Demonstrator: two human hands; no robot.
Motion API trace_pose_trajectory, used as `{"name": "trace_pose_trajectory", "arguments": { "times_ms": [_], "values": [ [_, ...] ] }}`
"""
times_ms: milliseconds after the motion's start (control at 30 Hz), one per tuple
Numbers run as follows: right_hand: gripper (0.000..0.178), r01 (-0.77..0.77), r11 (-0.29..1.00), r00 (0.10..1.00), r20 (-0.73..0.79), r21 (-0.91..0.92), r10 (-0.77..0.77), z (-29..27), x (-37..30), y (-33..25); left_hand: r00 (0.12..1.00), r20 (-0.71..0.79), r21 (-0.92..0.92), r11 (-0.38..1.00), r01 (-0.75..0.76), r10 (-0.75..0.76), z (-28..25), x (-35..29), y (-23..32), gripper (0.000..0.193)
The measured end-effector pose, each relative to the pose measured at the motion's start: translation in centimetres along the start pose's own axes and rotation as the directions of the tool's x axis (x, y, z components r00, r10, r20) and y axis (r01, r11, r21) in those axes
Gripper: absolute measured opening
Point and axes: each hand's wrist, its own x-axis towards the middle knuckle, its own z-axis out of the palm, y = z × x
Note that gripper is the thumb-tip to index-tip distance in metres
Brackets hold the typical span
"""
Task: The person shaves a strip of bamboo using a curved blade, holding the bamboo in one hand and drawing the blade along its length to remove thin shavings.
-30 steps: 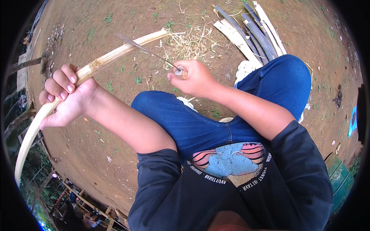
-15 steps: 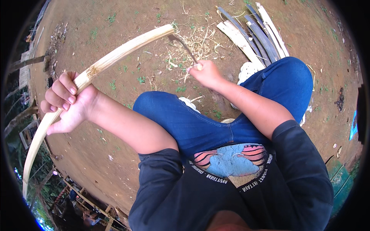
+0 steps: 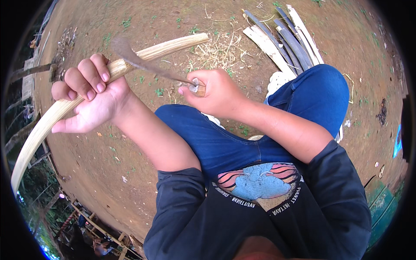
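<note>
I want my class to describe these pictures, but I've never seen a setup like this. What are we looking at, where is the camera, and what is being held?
There is no machine here: the two bare hands belong to the person wearing the camera. It sits on their head and looks down; its wide fisheye lens bends straight edges and darkens the corners.

The left hand is wrapped around a long pale strip. The right hand grips the handle of a knife, whose blade crosses in front of the strip; whether they touch is hard to tell.

On the brown ground lie thin, pale shavings and, further right, a bundle of dark and pale slats. Below are the person's blue jeans.
</note>
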Motion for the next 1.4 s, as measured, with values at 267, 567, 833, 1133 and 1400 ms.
{"name": "trace_pose_trajectory", "arguments": {
  "times_ms": [267,567,833,1133,1400],
  "values": [
    [0.026,-0.281,0.942,0.959,-0.026,-0.185,0.282,-0.9,-0.4,5.8,0.996,-0.086,0.158,0.987,-0.009,0.023,0.1,0.6,2.2,0.072],
    [0.026,-0.168,0.986,0.986,-0.004,-0.02,0.168,-0.1,0.1,6.4,0.994,-0.111,0.195,0.981,0.02,0.002,1.3,0.4,-0.1,0.078],
    [0.026,-0.35,0.937,0.933,0.076,-0.021,0.35,-0.1,-0.1,7.1,0.998,-0.049,0.134,0.99,0.036,-0.03,0.0,0.5,-0.2,0.077],
    [0.025,-0.376,0.926,0.926,0.027,-0.037,0.377,0.0,-0.6,9.8,0.999,-0.043,0.178,0.984,0.012,-0.005,-0.7,0.8,1.1,0.076],
    [0.028,-0.283,0.958,0.958,0.038,-0.054,0.285,1.3,-1.6,7.5,0.983,-0.18,0.247,0.969,0.017,0.029,-1.6,0.8,1.3,0.076]
  ]
}}
